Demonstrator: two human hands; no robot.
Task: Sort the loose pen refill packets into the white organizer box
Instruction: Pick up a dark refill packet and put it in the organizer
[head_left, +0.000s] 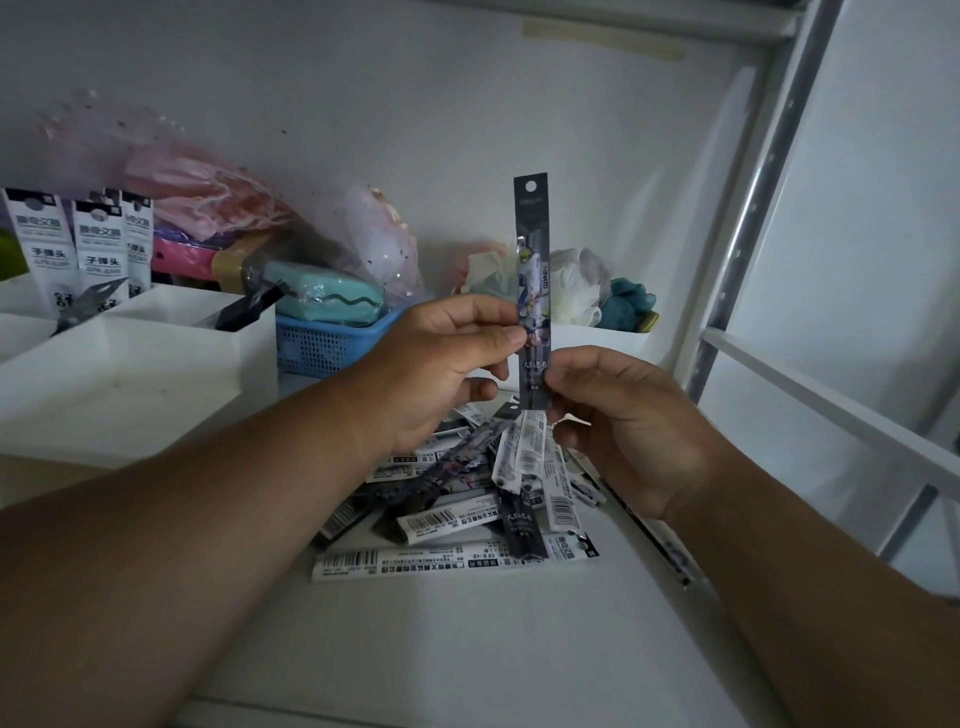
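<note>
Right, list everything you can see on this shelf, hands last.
held refill packet: one, dark with a printed figure, upright between both hands
loose refill packets: a heap, too overlapped to count, black and white, on the shelf below the hands
white organizer box: one, white, left of the heap, compartments open at the top
standing packets: at least three, white with black print, upright at the box's far left
blue basket: one, blue, behind the box, holding a teal case
pink mesh bags: several, pink, against the back wall
left hand: pinches the packet's middle
right hand: pinches the packet's lower end
</note>
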